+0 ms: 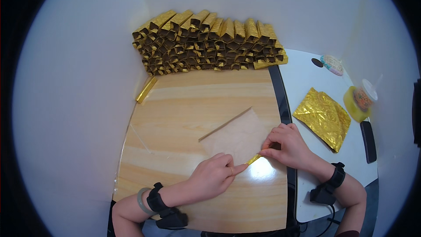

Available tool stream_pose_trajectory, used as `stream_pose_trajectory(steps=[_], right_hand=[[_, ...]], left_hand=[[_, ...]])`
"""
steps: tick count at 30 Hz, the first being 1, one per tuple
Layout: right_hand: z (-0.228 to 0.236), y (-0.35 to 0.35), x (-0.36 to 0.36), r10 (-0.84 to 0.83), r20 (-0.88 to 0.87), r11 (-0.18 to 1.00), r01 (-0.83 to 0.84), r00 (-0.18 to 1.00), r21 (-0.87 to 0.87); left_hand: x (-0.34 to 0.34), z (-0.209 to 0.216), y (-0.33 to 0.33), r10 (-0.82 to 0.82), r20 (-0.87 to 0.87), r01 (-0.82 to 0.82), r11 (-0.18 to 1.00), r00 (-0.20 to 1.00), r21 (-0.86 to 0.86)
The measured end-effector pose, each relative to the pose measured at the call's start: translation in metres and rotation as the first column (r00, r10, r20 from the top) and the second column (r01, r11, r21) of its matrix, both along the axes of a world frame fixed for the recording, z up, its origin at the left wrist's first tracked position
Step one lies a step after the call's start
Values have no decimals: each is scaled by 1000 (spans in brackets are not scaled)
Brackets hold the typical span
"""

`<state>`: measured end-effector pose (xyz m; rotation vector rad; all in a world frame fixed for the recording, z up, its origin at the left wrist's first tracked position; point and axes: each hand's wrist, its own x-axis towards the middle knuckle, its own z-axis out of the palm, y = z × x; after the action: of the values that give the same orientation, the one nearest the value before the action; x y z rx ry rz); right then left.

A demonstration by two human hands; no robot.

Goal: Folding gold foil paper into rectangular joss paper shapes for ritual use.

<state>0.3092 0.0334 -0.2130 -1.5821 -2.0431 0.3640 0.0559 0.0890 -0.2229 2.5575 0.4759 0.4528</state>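
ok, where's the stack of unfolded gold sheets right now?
Head view, right side: the stack of gold sheets lies on the white table, beyond the right hand, beside the yellow tape roll.

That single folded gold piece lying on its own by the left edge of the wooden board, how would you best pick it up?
Pinch the gold piece across its narrow width near the middle, coming from above. It lies flat, long and slim, slanted on the board, clear of the gold stack, so both long edges look free.

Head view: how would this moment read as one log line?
left hand | pressing paper sheet | right hand | pinching its gold folded edge | folded gold pieces stacked behind
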Motion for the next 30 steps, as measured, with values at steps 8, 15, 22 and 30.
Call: stream_pose_trajectory(steps=[8, 15, 22, 30], right_hand=[[5, 0, 12, -88, 44, 995, 90, 995, -42], [16, -17, 7, -107, 393, 983, 37, 913, 181], [14, -55, -40, 238, 420, 962, -273, 876, 25], [14, -48, -5, 262, 480, 963, -262, 837, -68]], left_hand=[[2, 4, 3, -103, -135, 114, 991, 986, 75], [0, 6, 2, -103, -233, 134, 983, 967, 122], [-2, 0, 2, -115, -156, 139, 978, 981, 154], [-4, 7, 6, -69, -111, 87, 982, 991, 170]])
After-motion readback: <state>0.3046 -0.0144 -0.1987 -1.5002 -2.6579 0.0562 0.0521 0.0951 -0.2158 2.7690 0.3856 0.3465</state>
